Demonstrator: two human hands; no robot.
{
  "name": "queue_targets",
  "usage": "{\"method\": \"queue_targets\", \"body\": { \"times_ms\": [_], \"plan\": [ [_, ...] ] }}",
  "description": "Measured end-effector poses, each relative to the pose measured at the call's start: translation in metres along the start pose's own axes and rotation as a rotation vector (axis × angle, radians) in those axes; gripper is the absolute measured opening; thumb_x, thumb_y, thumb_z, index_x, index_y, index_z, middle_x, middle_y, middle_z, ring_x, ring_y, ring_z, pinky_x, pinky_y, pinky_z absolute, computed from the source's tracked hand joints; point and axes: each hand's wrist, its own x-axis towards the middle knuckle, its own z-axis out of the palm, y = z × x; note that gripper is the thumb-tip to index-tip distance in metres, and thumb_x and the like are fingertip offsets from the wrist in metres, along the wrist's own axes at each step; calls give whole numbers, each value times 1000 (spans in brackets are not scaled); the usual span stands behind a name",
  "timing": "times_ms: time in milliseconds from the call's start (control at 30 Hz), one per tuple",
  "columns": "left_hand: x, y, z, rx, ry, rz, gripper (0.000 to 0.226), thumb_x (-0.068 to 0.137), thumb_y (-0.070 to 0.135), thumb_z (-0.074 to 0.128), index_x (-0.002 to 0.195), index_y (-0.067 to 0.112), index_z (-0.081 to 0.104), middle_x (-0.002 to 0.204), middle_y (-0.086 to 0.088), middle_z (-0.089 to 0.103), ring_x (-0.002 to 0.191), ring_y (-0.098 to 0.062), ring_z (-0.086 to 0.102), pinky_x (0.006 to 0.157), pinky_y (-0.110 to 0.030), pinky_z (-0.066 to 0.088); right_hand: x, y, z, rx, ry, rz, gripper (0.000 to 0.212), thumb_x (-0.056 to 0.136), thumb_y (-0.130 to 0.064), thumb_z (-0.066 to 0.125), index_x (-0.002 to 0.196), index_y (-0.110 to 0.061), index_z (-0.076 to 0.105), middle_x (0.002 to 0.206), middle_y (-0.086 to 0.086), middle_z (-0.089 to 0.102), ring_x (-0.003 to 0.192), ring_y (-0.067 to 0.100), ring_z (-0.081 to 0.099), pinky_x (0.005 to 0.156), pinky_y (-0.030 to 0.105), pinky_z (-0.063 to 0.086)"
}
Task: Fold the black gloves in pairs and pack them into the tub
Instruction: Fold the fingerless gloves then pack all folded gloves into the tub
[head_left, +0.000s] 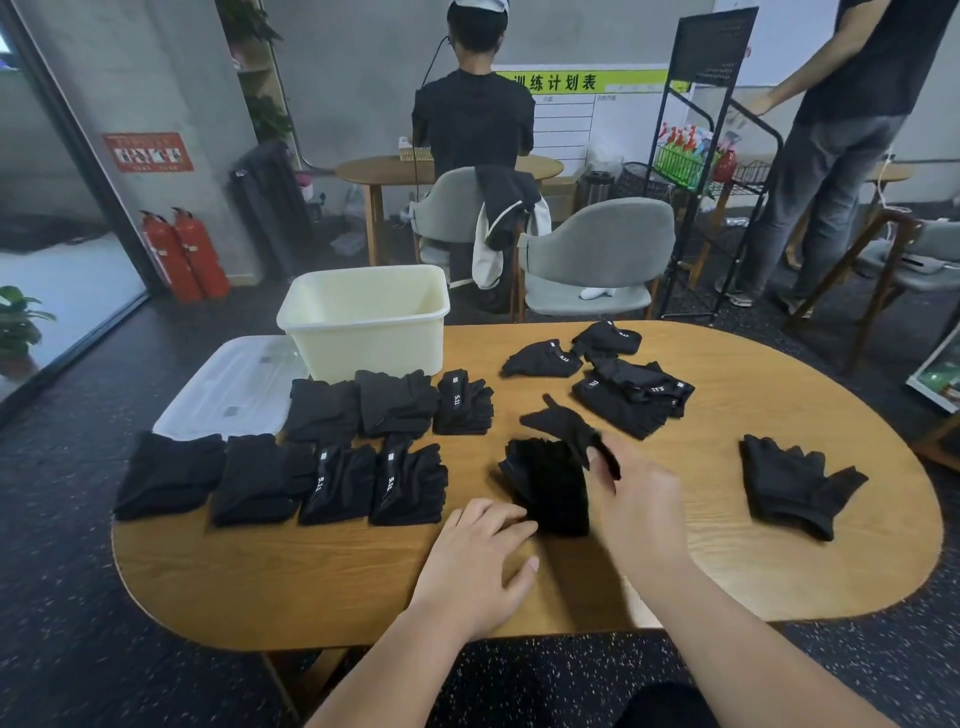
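Note:
A black glove pair lies in the middle of the wooden table, half folded. My right hand pinches its upper flap, lifted over the lower part. My left hand presses flat on the table, fingertips touching the pair's near left edge. Several folded pairs lie in two rows to the left. The cream tub stands behind them at the table's far edge, with nothing visible inside. Loose gloves are heaped at the far right, and one flat pair lies to the right.
A clear plastic lid lies left of the tub, partly over the table's edge. Grey chairs stand behind the table. One person stands with their back turned at a far table, another at a black rack on the right.

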Motion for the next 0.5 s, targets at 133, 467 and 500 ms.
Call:
{"method": "queue_targets", "body": {
  "times_ms": [133, 467, 500],
  "plan": [
    [0, 1, 0, 8, 6, 3, 59, 104, 60, 32, 151, 34, 56, 151, 20, 45, 143, -6, 29, 119, -32, 29, -19, 11, 13, -80, -184, -164, 30, 105, -33, 58, 134, -27, 66, 90, -8, 74, 68, 9, 68, 62, 30, 58],
    [-1, 1, -1, 3, 10, -9, 59, 104, 59, 33, 152, 32, 53, 150, 19, 46, 142, -5, 30, 120, -34, 31, -37, 28, 33, -319, -279, -334, 52, 75, -4, 89, 122, -17, 73, 116, 2, 77, 107, 20, 75, 75, 29, 63],
    [-1, 2, -2, -2, 7, -14, 59, 103, 59, 34, 153, 31, 50, 150, 18, 46, 141, -5, 30, 119, -35, 32, -37, 28, 33, -309, -287, -347, 50, 76, -4, 89, 122, -15, 73, 118, 3, 76, 111, 21, 74, 80, 30, 63]
  ]
}}
